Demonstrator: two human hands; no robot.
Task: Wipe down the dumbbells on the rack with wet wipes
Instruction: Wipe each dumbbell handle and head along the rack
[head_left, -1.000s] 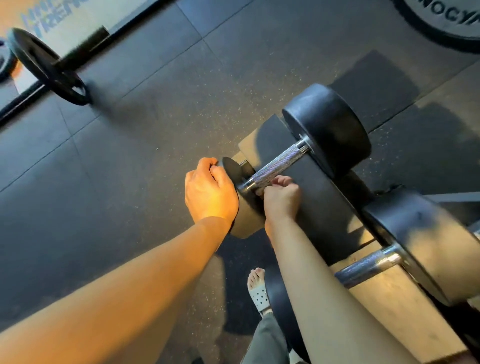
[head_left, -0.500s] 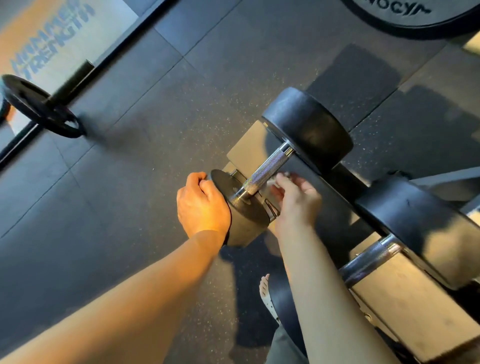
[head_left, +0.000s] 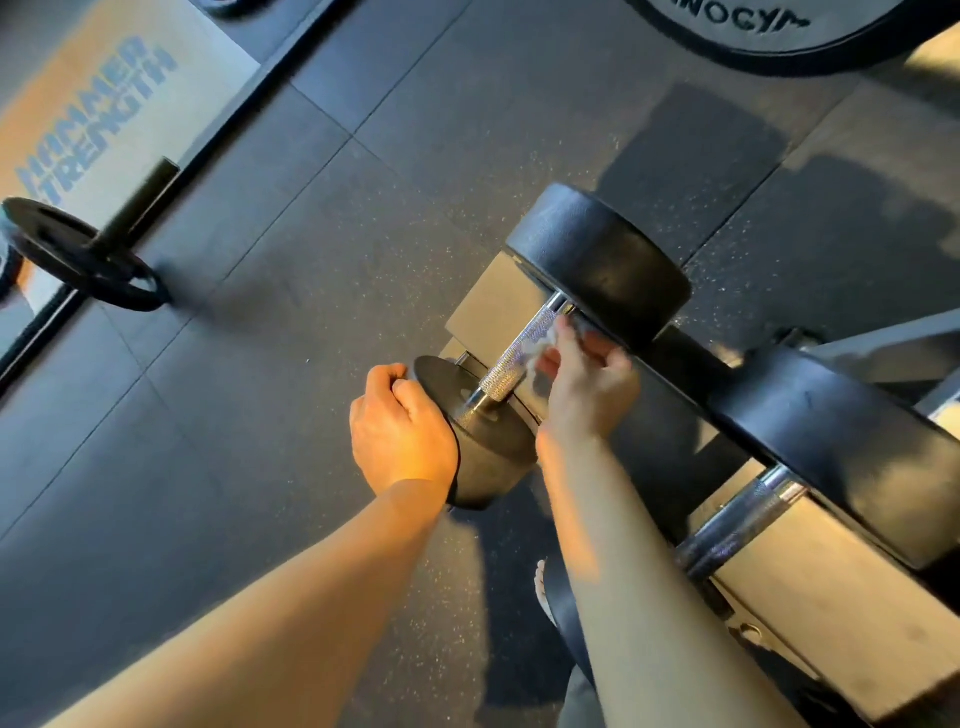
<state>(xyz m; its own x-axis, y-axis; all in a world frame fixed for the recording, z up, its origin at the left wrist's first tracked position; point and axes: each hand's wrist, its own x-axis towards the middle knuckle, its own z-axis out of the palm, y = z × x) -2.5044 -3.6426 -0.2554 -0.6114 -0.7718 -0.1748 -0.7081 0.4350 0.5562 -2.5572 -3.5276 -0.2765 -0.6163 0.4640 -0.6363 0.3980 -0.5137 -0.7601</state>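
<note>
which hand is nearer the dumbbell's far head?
Right. The right hand holds a wet wipe on the handle, close to the far head; the left hand grips the near head.

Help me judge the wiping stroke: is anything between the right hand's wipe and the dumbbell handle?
Nothing visible. The wet wipe pinched in the right hand seems to lie against the knurled handle on its right side. The left hand grips the near dumbbell head, clear of the handle.
</note>
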